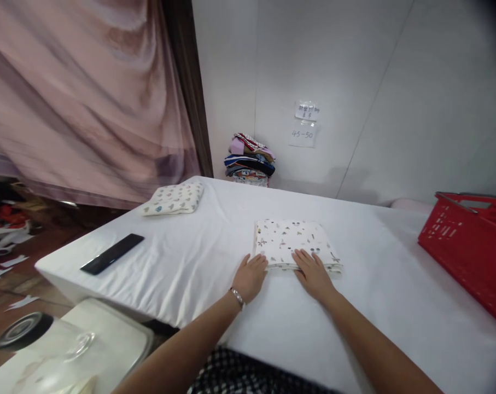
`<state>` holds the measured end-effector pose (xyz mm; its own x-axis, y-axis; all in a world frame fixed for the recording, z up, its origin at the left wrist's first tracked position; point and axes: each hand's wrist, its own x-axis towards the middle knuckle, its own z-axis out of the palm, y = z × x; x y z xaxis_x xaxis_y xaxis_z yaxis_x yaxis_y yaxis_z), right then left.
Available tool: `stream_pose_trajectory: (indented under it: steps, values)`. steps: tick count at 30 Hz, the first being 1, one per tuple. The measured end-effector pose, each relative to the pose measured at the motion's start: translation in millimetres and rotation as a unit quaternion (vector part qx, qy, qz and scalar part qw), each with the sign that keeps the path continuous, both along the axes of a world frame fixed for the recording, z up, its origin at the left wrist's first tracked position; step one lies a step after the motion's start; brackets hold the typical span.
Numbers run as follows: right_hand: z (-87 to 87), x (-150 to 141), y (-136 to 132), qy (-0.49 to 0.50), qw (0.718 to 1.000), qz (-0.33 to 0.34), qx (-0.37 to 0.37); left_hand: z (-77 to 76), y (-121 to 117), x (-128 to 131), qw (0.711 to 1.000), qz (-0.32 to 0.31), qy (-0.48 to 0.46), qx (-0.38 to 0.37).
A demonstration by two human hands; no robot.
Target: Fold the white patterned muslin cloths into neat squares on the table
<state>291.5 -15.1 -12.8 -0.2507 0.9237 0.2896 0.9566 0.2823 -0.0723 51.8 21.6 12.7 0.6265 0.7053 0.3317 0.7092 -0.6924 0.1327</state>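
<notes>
A folded white cloth with a small scattered print (289, 238) lies flat on the white-covered table in front of me. My left hand (251, 278) rests at its near left corner, fingers stretched out and touching the edge. Fingers spread, my right hand (314, 273) presses on top of the cloth near its front right edge. Neither hand grips anything. Farther left on the same table sits another folded printed cloth (174, 198).
The white table (215, 219) also bears a black flat object (112, 254). A red basket (469, 241) stands at the right. Folded fabrics (251, 161) are stacked by the wall. A clear container with a black lid (24, 331) is at lower left, beneath a pink curtain (87, 98).
</notes>
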Motion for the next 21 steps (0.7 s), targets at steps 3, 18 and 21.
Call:
stream_pose_trajectory:
  steps: [3,18,21]
  values:
    - [-2.9,1,2,-0.004,1.000,0.001,0.002,19.3,11,12,0.999,0.010,-0.051,-0.007]
    - [31.9,23,38,0.103,0.986,-0.106,-0.080,-15.8,42,47,0.996,0.048,0.026,-0.068]
    - [26.3,50,57,0.037,0.979,-0.192,-0.057,-13.2,42,46,0.995,0.051,0.029,-0.079]
